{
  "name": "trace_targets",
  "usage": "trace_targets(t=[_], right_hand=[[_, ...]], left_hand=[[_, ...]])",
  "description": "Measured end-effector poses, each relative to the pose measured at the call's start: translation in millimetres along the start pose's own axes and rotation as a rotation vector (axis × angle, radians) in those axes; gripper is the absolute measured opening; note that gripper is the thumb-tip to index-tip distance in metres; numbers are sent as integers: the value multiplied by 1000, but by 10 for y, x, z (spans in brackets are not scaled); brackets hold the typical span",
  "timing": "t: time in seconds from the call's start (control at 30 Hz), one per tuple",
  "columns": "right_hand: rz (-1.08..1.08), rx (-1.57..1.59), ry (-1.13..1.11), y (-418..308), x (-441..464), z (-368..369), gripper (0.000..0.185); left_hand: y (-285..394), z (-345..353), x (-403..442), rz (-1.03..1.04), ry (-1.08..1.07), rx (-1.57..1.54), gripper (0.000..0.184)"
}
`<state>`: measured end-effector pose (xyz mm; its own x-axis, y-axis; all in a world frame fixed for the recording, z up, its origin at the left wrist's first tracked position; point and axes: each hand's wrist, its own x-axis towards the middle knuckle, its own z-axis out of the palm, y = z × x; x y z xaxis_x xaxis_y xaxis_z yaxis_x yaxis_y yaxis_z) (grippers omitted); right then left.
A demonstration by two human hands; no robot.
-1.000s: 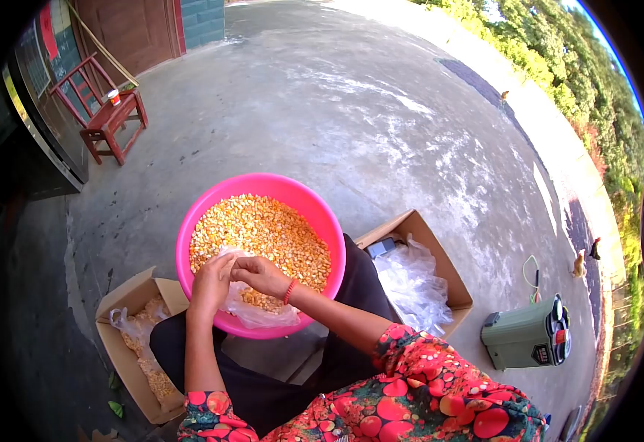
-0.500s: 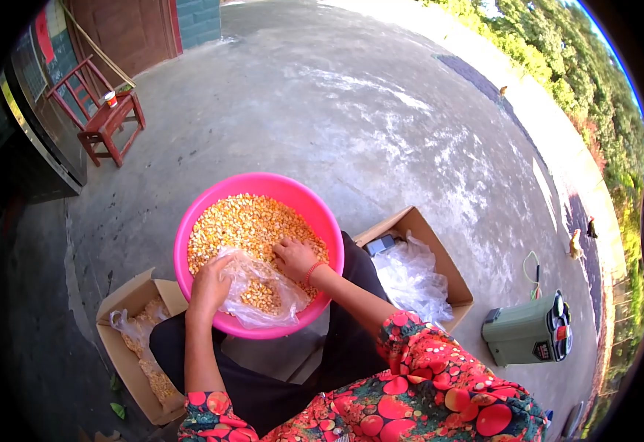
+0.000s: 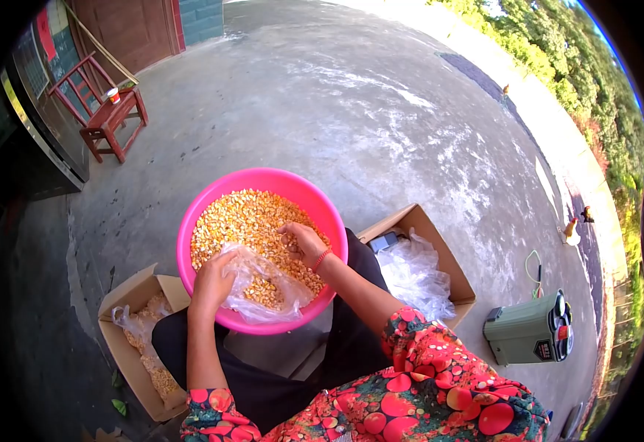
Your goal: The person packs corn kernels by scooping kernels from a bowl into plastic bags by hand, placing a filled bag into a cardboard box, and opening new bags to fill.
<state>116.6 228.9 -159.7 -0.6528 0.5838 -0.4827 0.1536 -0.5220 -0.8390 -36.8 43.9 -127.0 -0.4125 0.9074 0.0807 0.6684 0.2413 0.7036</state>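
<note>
A pink basin (image 3: 263, 177) of yellow corn kernels (image 3: 245, 214) rests between my knees. My left hand (image 3: 214, 280) is closed on the rim of a clear plastic bag (image 3: 252, 313), which lies in the near part of the basin with its mouth spread and some kernels inside. Just beyond the bag, my right hand (image 3: 305, 244) is low over the loose corn, its fingers curled in around kernels. A red bracelet (image 3: 323, 258) circles the right wrist.
On my left, a cardboard box (image 3: 119, 353) holds bagged corn. Another box (image 3: 462, 291) on my right contains clear plastic bags (image 3: 414, 276) and a dark object. Further right stands a grey-green container (image 3: 525, 331). A red chair (image 3: 112, 118) bears a cup; chickens (image 3: 570, 234) are outside.
My right hand has shifted slightly away from me and right over the corn, and its fingers have curled. My left hand still grips the bag. The view has tilted slightly.
</note>
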Motion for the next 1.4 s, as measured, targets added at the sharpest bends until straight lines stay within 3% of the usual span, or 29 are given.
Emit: trace_targets(t=[0.07, 0.3, 0.57, 0.7, 0.77, 0.87, 0.9, 0.97, 1.0, 1.13, 1.23, 1.33, 1.37, 1.4], right_hand=[[69, 238, -99, -70, -32, 70, 19], [9, 294, -338, -266, -374, 694, 22], [-237, -77, -488, 96, -298, 817, 26], [-284, -162, -361, 66, -214, 642, 24], [-418, -242, -173, 82, -6, 478, 23], [-651, -729, 125, 63, 120, 218, 18], [-652, -728, 126, 151, 170, 107, 18], [-796, -1310, 284, 363, 188, -74, 16], [-645, -1430, 169, 395, 136, -126, 19], [-670, -1532, -50, 417, 53, -100, 19], [-493, -1556, -110, 439, 68, -81, 20], [-456, -1564, -111, 395, 33, -92, 21], [-455, -1565, -112, 418, 86, -116, 21], [-620, -1316, -31, 427, 133, -130, 21]], left_hand=[[26, -15, 9, -15, -8, -9, 39], [21, 14, 21, -5, 8, 8, 40], [125, -45, 43, -98, -35, -39, 40], [113, -47, 12, -31, 7, -9, 39], [92, -42, 7, -23, 12, -13, 39], [45, -19, 18, -12, 17, -20, 40], [39, -15, 21, -12, 19, -25, 41], [54, -23, 19, -9, 15, -21, 41], [62, -27, 18, -8, 11, -20, 41], [61, -28, 14, -15, 7, -11, 40], [56, -21, 26, -9, -1, -8, 40], [58, -27, 25, -11, 1, -15, 40], [51, -31, 29, -8, 8, -17, 40], [45, -35, 26, -5, 16, -18, 40]])
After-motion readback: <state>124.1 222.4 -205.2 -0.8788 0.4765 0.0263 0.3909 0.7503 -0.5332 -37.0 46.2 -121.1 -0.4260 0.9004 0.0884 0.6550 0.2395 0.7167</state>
